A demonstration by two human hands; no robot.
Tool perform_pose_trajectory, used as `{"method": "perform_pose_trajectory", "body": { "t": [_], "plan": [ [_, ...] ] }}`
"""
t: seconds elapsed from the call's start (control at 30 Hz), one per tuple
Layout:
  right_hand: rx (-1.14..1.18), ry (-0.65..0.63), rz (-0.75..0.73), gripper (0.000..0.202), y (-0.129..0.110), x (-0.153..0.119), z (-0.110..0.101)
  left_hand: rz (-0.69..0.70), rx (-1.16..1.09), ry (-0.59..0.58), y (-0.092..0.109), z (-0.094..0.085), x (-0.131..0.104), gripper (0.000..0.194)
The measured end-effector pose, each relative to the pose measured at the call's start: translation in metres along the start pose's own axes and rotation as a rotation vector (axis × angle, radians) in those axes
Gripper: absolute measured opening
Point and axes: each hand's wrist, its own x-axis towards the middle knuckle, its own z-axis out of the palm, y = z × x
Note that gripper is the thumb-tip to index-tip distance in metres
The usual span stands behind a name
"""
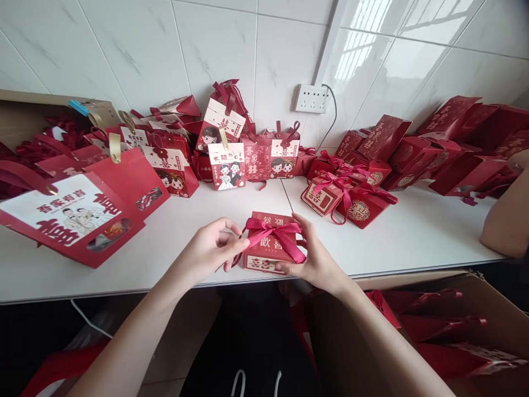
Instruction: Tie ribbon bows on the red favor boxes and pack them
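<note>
A small red gift box (268, 241) with printed characters sits near the front edge of the white table, between my hands. A red ribbon (285, 230) is tied in a bow across its top. My left hand (215, 242) pinches one end of the ribbon between thumb and fingers at the box's left side. On the other side, my right hand (312, 253) is wrapped round the box's right edge, thumb at the front face and fingers along the side. A dark red cord shows by the left fingers, partly hidden.
Ribboned red boxes (324, 194) stand right of centre, with more piled along the wall. Printed gift bags (225, 170) line the back, and larger ones (78, 212) lie at the left. Below the table's right front is a cardboard carton (487, 298) holding red bags. Another person's arm (506, 215) is at far right.
</note>
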Motion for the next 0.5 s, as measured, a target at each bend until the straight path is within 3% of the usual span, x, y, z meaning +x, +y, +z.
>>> {"method": "perform_pose_trajectory", "body": {
  "t": [0.07, 0.13, 0.23, 0.3, 0.4, 0.5],
  "plan": [
    [0.008, 0.016, -0.023, 0.092, 0.001, -0.001, 0.001, 0.074, -0.074, 0.048, 0.002, -0.003, -0.001, 0.025],
    [0.004, 0.027, -0.042, 0.092, 0.001, -0.002, 0.0, 0.095, -0.031, 0.02, -0.003, -0.006, -0.002, 0.023],
    [-0.029, 0.041, -0.041, 0.091, 0.001, -0.004, -0.002, 0.034, 0.198, -0.096, -0.02, -0.016, -0.001, 0.023],
    [-0.054, 0.047, -0.044, 0.091, 0.001, -0.006, -0.003, -0.01, 0.353, -0.111, -0.029, -0.023, 0.001, 0.024],
    [-0.089, 0.05, -0.08, 0.091, 0.0, -0.007, -0.004, -0.012, 0.441, 0.029, -0.028, -0.027, 0.003, 0.031],
    [-0.144, 0.062, -0.123, 0.092, -0.001, -0.009, -0.004, 0.081, 0.316, 0.154, -0.012, -0.018, 0.006, 0.039]
  ]
}}
